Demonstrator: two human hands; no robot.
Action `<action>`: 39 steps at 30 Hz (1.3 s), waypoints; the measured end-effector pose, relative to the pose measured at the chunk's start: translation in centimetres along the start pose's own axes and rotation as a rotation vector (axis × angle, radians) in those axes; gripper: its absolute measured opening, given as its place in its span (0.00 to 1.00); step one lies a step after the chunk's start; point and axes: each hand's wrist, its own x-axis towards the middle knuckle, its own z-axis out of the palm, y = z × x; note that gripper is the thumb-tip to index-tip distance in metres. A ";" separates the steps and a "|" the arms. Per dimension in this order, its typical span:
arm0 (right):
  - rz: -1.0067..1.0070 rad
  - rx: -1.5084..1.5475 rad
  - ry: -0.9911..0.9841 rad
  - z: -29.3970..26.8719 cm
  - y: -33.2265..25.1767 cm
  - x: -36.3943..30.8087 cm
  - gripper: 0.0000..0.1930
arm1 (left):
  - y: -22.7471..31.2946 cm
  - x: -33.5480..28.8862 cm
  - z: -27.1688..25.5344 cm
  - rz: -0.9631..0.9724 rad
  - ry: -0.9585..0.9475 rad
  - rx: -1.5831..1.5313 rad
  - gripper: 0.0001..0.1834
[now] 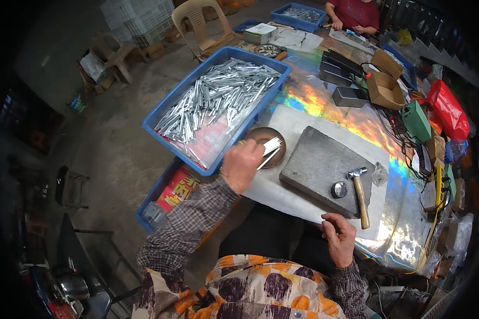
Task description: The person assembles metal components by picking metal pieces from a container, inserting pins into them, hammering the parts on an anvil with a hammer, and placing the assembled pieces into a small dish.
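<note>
My left hand (242, 164) is closed at the near left rim of a round brown dish (261, 132). Its fingers grip a small bunch of thin silvery metal strips (271, 147), whose ends point over the dish. Just beyond that hand is a blue plastic tray (216, 166) holding a big heap of similar strips (218, 93). At the table's near edge, my right hand (340, 240) is curled with nothing visible in it. Above it, on a grey stone block (322, 159), lie a wooden-handled hammer (361, 199) and a short dark metal cylinder (339, 190).
White sheeting (298, 118) underlies the block. Another blue tray (153, 210) sits lower left. Cardboard boxes (386, 90), cables and a red plastic bag (448, 109) crowd the right side. Across the table, a person in a red shirt (359, 15) works near a further blue tray (299, 24).
</note>
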 end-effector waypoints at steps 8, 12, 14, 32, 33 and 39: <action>0.007 0.024 -0.001 0.4 0.4 0.3 0.06 | -13.3 0.8 -4.2 -0.450 -0.170 0.255 0.04; 0.015 0.000 -0.001 0.4 0.5 0.4 0.06 | -17.1 0.4 -4.3 -0.606 -0.233 0.290 0.04; 0.014 -0.010 -0.005 0.4 0.3 0.5 0.06 | -18.0 0.7 -3.8 -0.636 -0.342 0.319 0.08; 0.012 -0.010 -0.027 0.3 0.3 0.6 0.06 | -19.9 1.3 -2.0 -0.864 -0.569 0.185 0.13; 0.005 -0.005 -0.031 0.2 0.3 0.6 0.06 | -19.8 1.3 -2.1 -0.887 -0.557 0.157 0.11; -0.023 0.009 -0.037 -0.3 0.5 0.1 0.07 | -18.2 0.8 -2.5 -0.821 -0.447 0.110 0.10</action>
